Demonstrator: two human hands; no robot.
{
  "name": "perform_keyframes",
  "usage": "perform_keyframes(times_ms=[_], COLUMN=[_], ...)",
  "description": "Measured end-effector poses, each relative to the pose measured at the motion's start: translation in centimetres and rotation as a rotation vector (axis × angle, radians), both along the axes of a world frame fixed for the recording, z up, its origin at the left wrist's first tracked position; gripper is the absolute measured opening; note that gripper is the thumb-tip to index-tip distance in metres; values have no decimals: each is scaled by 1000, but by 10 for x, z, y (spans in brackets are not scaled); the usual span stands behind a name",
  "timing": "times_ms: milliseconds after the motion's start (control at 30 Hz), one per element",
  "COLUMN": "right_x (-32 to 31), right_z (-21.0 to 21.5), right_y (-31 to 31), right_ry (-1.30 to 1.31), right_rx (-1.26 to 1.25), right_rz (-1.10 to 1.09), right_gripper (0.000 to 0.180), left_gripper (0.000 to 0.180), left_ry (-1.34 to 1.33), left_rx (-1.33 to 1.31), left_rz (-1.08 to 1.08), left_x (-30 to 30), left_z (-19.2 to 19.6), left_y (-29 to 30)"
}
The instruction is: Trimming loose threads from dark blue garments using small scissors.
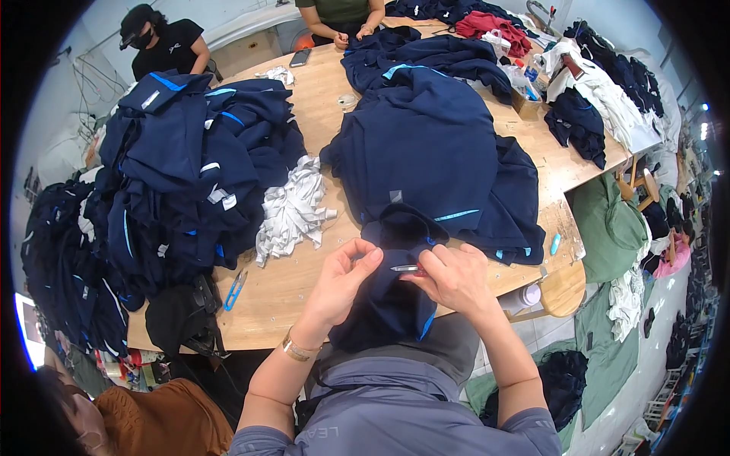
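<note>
My right hand (454, 278) is closed around small thread snips (406, 268), their silver blades pointing left toward my other hand. My left hand (346, 275) has thumb and forefinger pinched together just left of the blades; whatever is between them is too small to make out. Under both hands a navy garment (384, 292) with bright blue trim hangs over the table edge onto my lap. It meets a large spread of navy garments (426, 144) with light blue strips and a small grey patch.
A tall heap of navy garments (190, 167) covers the table's left side, beside white fabric scraps (293, 213). Blue snips (236, 290) and a black bag (182, 315) lie at the near left edge. Two people (338, 19) (163, 45) are across the wooden table (315, 114); another sits left.
</note>
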State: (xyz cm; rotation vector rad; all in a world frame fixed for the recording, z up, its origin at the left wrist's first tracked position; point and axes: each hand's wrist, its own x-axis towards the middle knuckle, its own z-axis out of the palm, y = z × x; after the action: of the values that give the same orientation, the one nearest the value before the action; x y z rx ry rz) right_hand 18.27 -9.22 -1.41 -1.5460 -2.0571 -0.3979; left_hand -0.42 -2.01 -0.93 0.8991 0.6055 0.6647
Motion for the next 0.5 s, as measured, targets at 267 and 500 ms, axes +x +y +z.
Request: perform_keyframes(times_ms=[267, 500], right_x=[1, -1], right_z=[1, 1], right_y=[0, 2], right_ry=[36, 42], right_rx=[9, 15], right_rz=[1, 11], right_gripper=[39, 39], left_gripper=[11, 10], left_ry=[11, 2], left_rx=[18, 12], left_rz=[23, 6], left_x=[0, 2], left_z=[-2, 0], left_y=[2, 1])
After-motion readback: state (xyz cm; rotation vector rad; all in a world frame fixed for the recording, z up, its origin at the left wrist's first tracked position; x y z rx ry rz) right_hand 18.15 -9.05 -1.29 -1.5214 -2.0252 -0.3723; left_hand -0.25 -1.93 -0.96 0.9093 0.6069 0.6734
